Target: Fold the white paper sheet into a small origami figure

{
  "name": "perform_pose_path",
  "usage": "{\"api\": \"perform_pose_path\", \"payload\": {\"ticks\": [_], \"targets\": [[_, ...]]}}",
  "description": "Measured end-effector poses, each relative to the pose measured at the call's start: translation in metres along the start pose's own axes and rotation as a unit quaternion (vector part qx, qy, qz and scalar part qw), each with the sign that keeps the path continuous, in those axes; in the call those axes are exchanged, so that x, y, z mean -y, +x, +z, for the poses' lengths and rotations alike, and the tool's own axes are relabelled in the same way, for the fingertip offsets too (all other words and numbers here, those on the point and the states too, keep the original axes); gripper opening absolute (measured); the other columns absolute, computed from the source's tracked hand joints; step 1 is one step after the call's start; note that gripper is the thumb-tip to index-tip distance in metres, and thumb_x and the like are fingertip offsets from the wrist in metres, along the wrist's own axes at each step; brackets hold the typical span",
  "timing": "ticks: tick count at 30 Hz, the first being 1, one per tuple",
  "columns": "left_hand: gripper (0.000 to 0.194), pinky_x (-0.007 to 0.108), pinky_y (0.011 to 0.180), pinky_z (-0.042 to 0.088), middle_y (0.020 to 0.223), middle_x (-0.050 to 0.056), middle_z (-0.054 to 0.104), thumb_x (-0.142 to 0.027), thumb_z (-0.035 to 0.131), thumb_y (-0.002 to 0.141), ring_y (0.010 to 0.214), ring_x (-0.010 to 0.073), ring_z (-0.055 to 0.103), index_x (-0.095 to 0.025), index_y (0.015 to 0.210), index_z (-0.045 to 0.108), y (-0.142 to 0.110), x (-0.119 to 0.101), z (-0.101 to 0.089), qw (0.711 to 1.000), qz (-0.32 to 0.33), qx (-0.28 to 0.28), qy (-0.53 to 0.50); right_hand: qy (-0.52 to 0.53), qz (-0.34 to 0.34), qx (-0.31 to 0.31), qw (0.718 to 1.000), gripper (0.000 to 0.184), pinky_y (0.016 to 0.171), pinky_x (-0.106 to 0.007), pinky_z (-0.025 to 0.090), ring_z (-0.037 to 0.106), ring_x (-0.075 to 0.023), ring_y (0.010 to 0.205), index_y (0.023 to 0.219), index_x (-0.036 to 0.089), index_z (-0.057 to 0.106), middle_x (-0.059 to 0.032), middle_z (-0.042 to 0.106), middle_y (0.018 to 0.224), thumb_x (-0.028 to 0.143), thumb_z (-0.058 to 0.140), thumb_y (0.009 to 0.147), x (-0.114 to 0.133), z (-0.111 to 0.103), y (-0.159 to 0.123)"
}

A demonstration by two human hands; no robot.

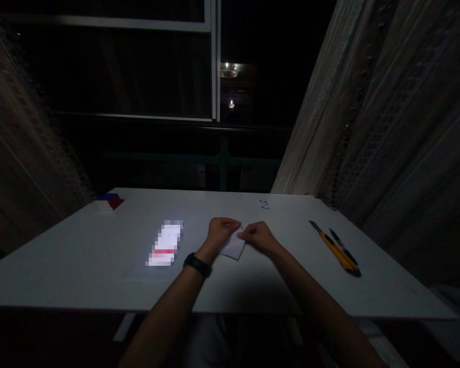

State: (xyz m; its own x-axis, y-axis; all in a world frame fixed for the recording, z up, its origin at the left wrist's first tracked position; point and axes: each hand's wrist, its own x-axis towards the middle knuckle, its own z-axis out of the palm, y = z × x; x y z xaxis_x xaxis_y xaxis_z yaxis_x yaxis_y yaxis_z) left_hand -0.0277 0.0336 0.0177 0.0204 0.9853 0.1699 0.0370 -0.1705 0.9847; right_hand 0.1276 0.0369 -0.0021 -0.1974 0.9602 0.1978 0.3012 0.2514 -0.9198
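Observation:
A small white piece of paper lies on the table in front of me, partly covered by my hands. My left hand, with a dark band on its wrist, is over the paper's far left side, thumb and fingers pinched together. From the right, my right hand meets it at the paper's far edge, its fingertips also pinched. A tiny dark speck shows between the two sets of fingertips. It is too small and dim to tell what either hand holds.
On the white table, a lit, pixelated phone-like rectangle lies left of my hands. A yellow utility knife and a dark pen lie right. Small dark-marked scraps lie farther back; a red-blue-white block sits far left.

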Motion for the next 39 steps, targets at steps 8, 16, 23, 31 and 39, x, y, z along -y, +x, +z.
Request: {"api": "perform_pose_path", "payload": {"ticks": [8, 16, 23, 31, 39], "targets": [[0.024, 0.026, 0.057, 0.042, 0.067, 0.009, 0.067, -0.032, 0.073, 0.055, 0.061, 0.0159, 0.059, -0.011, 0.065, 0.067, -0.001, 0.000, 0.000, 0.997, -0.017, 0.054, -0.058, -0.013, -0.002, -0.016, 1.000, 0.026, 0.047, -0.023, 0.033, 0.044, -0.0097, 0.045, 0.050, 0.014, 0.062, 0.0013, 0.055, 0.045, 0.038, 0.074, 0.051, 0.006, 0.000, -0.003], [0.024, 0.025, 0.054, 0.040, 0.059, 0.007, 0.064, -0.035, 0.072, 0.054, 0.057, 0.0152, 0.057, -0.012, 0.058, 0.065, 0.003, 0.004, -0.001, 1.000, -0.012, -0.018, 0.001, -0.003, 0.002, -0.013, 1.000, 0.028, 0.047, -0.024, 0.032, 0.044, -0.0097, 0.046, 0.053, 0.014, 0.065, 0.0005, 0.056, 0.047, 0.041, 0.071, 0.054, 0.005, 0.005, -0.003], [0.036, 0.024, 0.055, 0.040, 0.069, 0.008, 0.066, -0.043, 0.069, 0.059, 0.062, 0.0155, 0.057, -0.011, 0.075, 0.069, 0.005, 0.009, 0.002, 1.000, 0.017, 0.014, 0.013, 0.067, 0.047, -0.035, 0.996, 0.026, 0.047, -0.025, 0.031, 0.041, -0.0091, 0.043, 0.046, 0.014, 0.061, 0.0018, 0.053, 0.042, 0.035, 0.075, 0.045, 0.004, -0.003, 0.000], [0.038, 0.022, 0.045, 0.032, 0.051, 0.002, 0.056, -0.048, 0.067, 0.060, 0.047, 0.0099, 0.045, -0.010, 0.061, 0.067, 0.003, 0.005, 0.000, 0.997, 0.007, 0.000, 0.079, 0.134, 0.080, -0.037, 0.987, 0.027, 0.050, -0.026, 0.032, 0.042, -0.0086, 0.044, 0.046, 0.013, 0.061, 0.0016, 0.053, 0.042, 0.033, 0.079, 0.041, 0.011, -0.008, -0.002], [0.035, 0.024, 0.054, 0.042, 0.070, 0.009, 0.067, -0.039, 0.071, 0.058, 0.061, 0.0163, 0.058, -0.008, 0.075, 0.069, 0.003, 0.004, 0.002, 0.999, -0.005, 0.036, 0.001, 0.207, 0.093, -0.103, 0.968, 0.030, 0.052, -0.027, 0.036, 0.049, -0.0114, 0.048, 0.051, 0.013, 0.064, -0.0014, 0.058, 0.049, 0.038, 0.078, 0.043, 0.006, -0.007, 0.003]]}}
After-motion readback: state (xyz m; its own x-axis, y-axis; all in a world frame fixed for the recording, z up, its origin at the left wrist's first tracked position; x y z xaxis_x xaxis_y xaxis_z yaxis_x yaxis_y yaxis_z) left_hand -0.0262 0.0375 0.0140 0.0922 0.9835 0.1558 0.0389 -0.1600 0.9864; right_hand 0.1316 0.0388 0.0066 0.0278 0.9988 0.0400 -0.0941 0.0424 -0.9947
